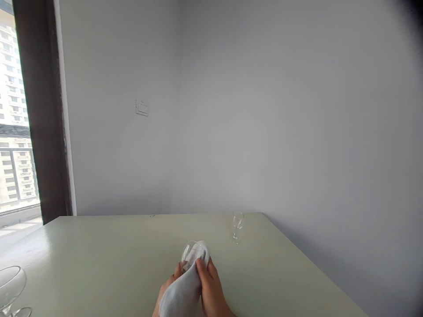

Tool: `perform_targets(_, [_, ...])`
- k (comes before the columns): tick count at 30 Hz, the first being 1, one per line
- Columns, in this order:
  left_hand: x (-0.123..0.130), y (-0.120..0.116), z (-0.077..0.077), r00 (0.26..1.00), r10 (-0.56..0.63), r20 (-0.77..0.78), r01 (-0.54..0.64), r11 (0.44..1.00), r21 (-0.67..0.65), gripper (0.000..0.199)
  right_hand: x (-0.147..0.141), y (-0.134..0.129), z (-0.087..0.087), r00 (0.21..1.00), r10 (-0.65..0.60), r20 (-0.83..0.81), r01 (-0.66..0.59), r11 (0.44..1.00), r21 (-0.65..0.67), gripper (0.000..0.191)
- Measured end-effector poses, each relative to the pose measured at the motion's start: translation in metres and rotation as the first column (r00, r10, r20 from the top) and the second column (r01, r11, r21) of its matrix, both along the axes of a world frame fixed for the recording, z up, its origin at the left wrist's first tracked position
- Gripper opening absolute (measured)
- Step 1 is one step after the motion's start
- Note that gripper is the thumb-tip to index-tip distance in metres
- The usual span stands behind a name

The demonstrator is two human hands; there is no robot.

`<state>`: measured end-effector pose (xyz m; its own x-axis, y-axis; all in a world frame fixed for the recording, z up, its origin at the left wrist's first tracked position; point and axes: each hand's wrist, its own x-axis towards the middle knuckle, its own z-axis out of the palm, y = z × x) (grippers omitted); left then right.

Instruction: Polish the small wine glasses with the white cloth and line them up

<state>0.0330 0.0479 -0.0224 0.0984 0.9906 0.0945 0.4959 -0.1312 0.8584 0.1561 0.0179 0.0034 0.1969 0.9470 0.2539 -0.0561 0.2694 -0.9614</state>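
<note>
Near the front middle of the table, both hands are together around a clear drinking glass (187, 252) and a white cloth (183, 294). My left hand (168, 287) is closed round the glass from the left, partly hidden by the cloth. My right hand (212, 285) pinches the cloth against the right side of the glass, thumb on top, fingers behind. The cloth covers the glass's right side and rim and hangs down over my left hand. The lower part of the glass is hidden.
A small stemmed glass (237, 225) stands upright toward the back right of the pale green table (109, 259). At the lower left edge is a larger stemmed glass (12, 286), partly cut off, with another glass's rim or base (22, 312) beside it. Grey walls (280, 110) border the table.
</note>
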Motion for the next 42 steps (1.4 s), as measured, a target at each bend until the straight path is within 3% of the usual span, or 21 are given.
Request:
perform_targets(5, [-0.009,0.007,0.005,0.968,-0.039,-0.250,0.042,0.999,0.009,0.041,0.005,0.006,-0.006,0.999,0.002,0.053,0.003,0.996,-0.095,0.024])
perform_targets(10, [-0.025,0.012,0.015,0.855,0.165,-0.492,-0.082,0.979,0.185,0.035,0.034,0.022,0.015,0.987,-0.162,0.022,0.163,0.981,-0.107,0.019])
perform_targets(13, [-0.030,0.016,0.008,0.801,0.211,-0.560,-0.044,0.954,0.297,0.034,0.042,0.023,0.023,0.980,-0.199,0.026,0.201,0.975,-0.093,0.023])
perform_targets(16, [-0.032,0.020,-0.003,0.780,0.222,-0.586,0.039,0.916,0.399,0.036,0.034,0.016,0.027,0.989,-0.109,0.104,0.113,0.993,-0.029,0.011])
perform_targets(17, [-0.032,0.021,-0.005,0.773,0.233,-0.591,0.068,0.894,0.442,0.038,0.029,0.012,0.027,0.982,-0.056,0.180,0.055,0.998,0.009,0.006])
perform_targets(19, [-0.034,0.022,-0.009,0.760,0.277,-0.588,0.113,0.834,0.540,0.040,0.021,0.005,0.029,0.924,0.025,0.382,-0.050,0.997,0.055,0.017])
perform_targets(22, [-0.037,0.023,-0.009,0.732,0.370,-0.572,0.179,0.706,0.686,0.043,0.018,-0.001,0.034,0.841,0.082,0.535,-0.093,0.996,-0.007,0.013])
perform_targets(24, [-0.038,0.022,-0.007,0.711,0.419,-0.565,0.246,0.605,0.758,0.044,0.020,-0.001,0.036,0.864,0.237,0.444,-0.203,0.971,-0.122,0.012])
perform_targets(26, [-0.038,0.021,-0.005,0.702,0.456,-0.547,0.305,0.502,0.810,0.042,0.024,0.000,0.037,0.867,0.434,0.245,-0.383,0.895,-0.227,0.021])
perform_targets(29, [-0.036,0.020,-0.004,0.703,0.482,-0.523,0.336,0.422,0.842,0.036,0.025,0.002,0.036,0.808,0.583,-0.086,-0.583,0.771,-0.256,0.032])
perform_targets(31, [-0.036,0.020,-0.005,0.702,0.477,-0.529,0.345,0.423,0.838,0.035,0.025,0.002,0.036,0.763,0.628,-0.157,-0.647,0.734,-0.207,0.034])
perform_targets(33, [-0.035,0.021,-0.007,0.701,0.462,-0.542,0.350,0.439,0.827,0.036,0.027,0.001,0.039,0.774,0.633,0.009,-0.621,0.762,-0.185,0.029])
perform_targets(35, [-0.035,0.023,-0.009,0.703,0.438,-0.560,0.339,0.486,0.806,0.039,0.031,-0.001,0.046,0.775,0.567,0.280,-0.532,0.824,-0.196,0.030])
perform_targets(38, [-0.034,0.023,-0.007,0.718,0.354,-0.600,0.285,0.636,0.717,0.034,0.043,-0.004,0.058,0.673,0.398,0.623,-0.419,0.900,-0.122,0.037])
perform_targets(40, [-0.032,0.020,-0.002,0.742,0.281,-0.609,0.213,0.762,0.612,0.024,0.052,-0.004,0.063,0.603,0.284,0.746,-0.409,0.912,-0.016,0.037])
perform_targets(42, [-0.030,0.015,0.005,0.767,0.215,-0.604,0.107,0.886,0.451,0.018,0.059,0.000,0.063,0.582,0.159,0.798,-0.385,0.918,0.098,0.036])
